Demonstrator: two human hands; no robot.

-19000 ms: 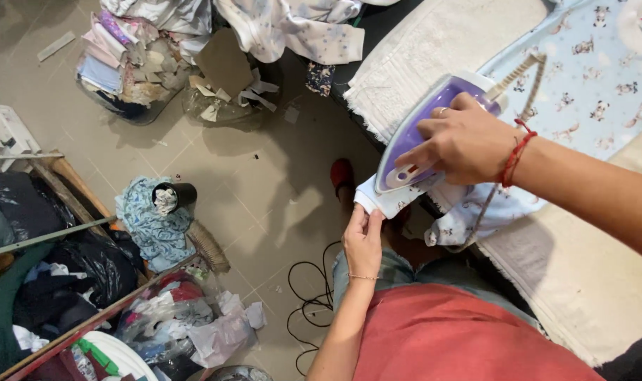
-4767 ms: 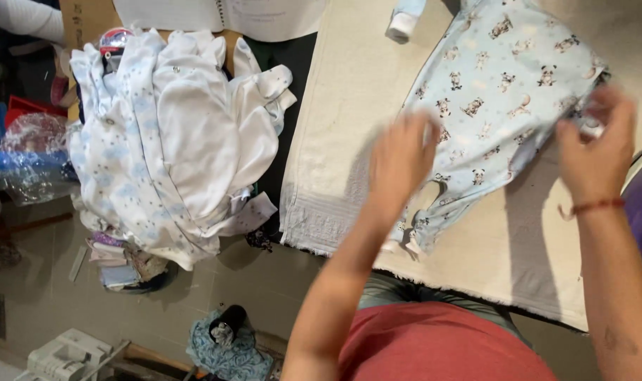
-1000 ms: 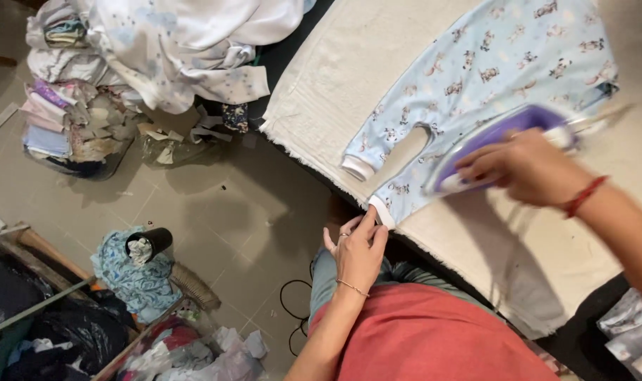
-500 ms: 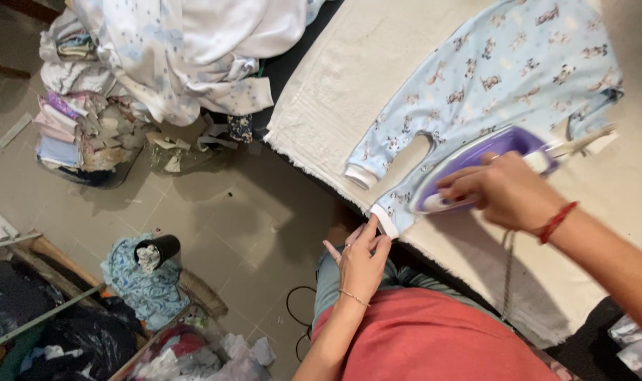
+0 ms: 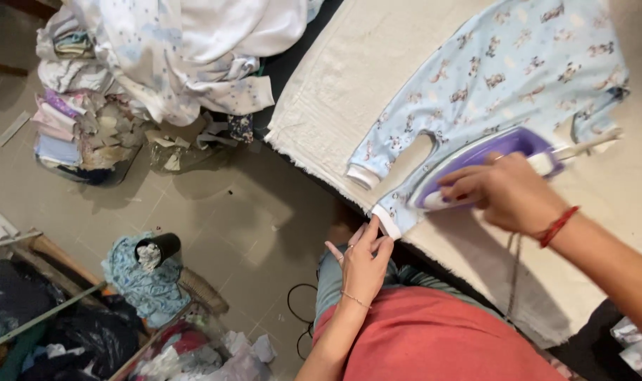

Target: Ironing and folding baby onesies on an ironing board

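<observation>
Far left, bottom: dark bags and clutter (image 5: pixel 46 339), partly cut off by the frame, contents hard to make out. Above that a stack of folded cloths (image 5: pixel 70 130) on the tiled floor (image 5: pixel 215 212), and a black cup (image 5: pixel 159 248) sitting on a blue patterned rag (image 5: pixel 141 282). Top left: heap of white and pale printed garments (image 5: pixel 187 49), top edge cropped.

Centre: left hand (image 5: pixel 363 257) at the table edge, fingers pinching the white cuff of one leg of the light blue baby sleepsuit (image 5: pixel 490 77); thumb side hidden under the cloth. Sleepsuit lies flat on the cream ironing cloth (image 5: pixel 349 92) covering the table, its upper part running out of frame at top right.

Right: right hand (image 5: pixel 508 197) closed around the handle of the purple iron (image 5: pixel 476 159), which rests soleplate down on the sleepsuit's leg. Handle mostly covered by the hand, soleplate not visible. Red thread band (image 5: pixel 557 226) on that wrist. Iron's cord (image 5: pixel 513 271) drops past the table edge, lower end lost against the red shirt (image 5: pixel 434 339)
</observation>
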